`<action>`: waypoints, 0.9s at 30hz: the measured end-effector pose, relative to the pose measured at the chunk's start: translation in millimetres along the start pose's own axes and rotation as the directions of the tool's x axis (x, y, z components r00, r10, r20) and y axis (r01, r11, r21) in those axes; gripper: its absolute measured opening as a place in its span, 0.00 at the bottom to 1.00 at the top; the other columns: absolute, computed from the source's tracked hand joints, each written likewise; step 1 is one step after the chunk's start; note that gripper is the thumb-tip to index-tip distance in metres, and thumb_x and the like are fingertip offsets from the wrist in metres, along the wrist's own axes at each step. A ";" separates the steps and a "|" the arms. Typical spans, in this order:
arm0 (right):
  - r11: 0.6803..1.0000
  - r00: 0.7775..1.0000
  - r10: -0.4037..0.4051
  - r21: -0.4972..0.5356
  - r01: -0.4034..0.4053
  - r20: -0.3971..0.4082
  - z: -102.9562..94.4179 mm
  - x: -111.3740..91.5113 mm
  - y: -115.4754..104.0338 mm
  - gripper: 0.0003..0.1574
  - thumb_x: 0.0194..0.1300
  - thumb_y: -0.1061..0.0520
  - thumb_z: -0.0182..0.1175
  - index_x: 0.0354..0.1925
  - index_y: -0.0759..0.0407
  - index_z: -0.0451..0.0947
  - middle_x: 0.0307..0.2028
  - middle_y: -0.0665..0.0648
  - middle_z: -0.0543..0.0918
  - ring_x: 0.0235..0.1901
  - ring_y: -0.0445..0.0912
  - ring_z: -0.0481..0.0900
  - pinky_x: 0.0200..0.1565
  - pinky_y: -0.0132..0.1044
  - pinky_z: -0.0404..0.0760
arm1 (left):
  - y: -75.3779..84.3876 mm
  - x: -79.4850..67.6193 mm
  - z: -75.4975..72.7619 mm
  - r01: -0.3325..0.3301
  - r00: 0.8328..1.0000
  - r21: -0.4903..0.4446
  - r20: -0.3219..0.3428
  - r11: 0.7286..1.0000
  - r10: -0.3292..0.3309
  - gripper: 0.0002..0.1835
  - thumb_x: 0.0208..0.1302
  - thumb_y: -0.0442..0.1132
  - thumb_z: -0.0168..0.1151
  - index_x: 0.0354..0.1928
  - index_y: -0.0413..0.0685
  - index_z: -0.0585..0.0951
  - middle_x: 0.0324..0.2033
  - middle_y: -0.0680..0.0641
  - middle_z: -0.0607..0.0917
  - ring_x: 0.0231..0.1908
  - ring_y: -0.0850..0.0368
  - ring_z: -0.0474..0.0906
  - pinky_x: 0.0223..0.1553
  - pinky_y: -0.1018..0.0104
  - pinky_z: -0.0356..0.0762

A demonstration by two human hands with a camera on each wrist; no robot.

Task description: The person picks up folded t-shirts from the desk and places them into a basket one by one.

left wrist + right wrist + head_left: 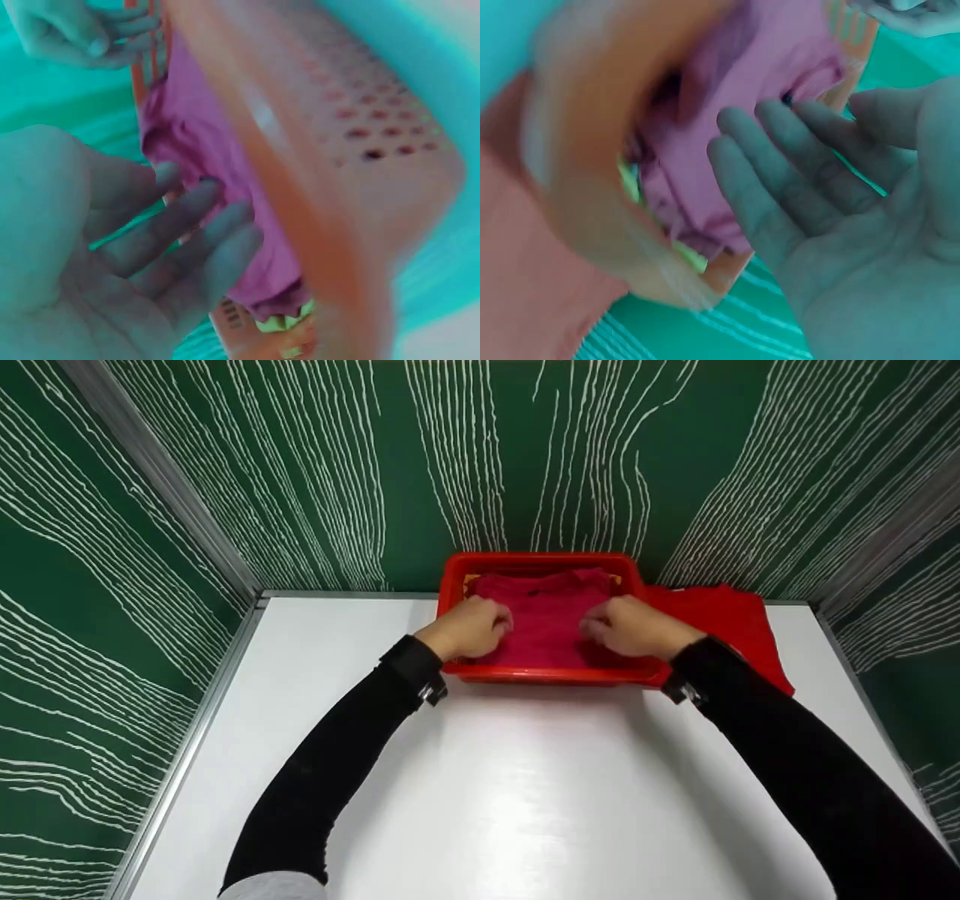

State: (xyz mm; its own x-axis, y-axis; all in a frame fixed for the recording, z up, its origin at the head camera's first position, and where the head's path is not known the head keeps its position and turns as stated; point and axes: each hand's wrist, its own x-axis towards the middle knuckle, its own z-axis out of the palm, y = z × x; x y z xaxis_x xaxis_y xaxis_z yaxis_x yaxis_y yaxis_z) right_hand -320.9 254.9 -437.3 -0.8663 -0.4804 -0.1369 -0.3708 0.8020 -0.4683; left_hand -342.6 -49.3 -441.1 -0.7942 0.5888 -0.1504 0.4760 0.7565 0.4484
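Note:
A red plastic basket (540, 676) stands against the back wall, and a folded magenta shirt (551, 619) lies inside it. Over the basket's left side is my left hand (471, 628), its fingers relaxed and holding nothing. My right hand (634, 628) hovers above the right side, likewise with nothing in its fingers. Both wrist views show loosely bent fingers close to the magenta shirt (217, 165); whether they touch it I cannot tell. Yellow cloth (471, 583) peeks out beneath the shirt at the basket's edges.
A red shirt (724, 622) lies flat on the white table (517, 780), to the right of the basket and partly beneath its edge. Green walls with white wavy lines (450, 457) rise behind the table and at both sides. Grey metal strips (180, 750) border the tabletop.

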 end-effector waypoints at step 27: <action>0.985 0.936 0.044 0.170 0.017 -0.350 -1.7 -62.4 13.9 0.14 0.82 0.57 0.61 0.53 0.58 0.92 0.38 0.58 0.90 0.25 0.41 0.73 0.32 0.31 0.75 | 42.2 -62.4 19.6 -0.226 0.970 -0.127 -0.119 0.966 0.212 0.13 0.82 0.48 0.65 0.52 0.50 0.92 0.41 0.51 0.93 0.44 0.56 0.84 0.54 0.61 0.85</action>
State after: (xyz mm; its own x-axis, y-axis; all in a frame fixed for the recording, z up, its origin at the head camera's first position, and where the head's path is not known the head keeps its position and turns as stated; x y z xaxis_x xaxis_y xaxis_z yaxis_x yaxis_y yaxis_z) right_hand -272.6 296.7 -433.8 -0.9442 -0.2899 0.1562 -0.3229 0.7218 -0.6121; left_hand -265.6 -48.5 -430.0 -0.7146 0.6975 0.0537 0.5912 0.5611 0.5793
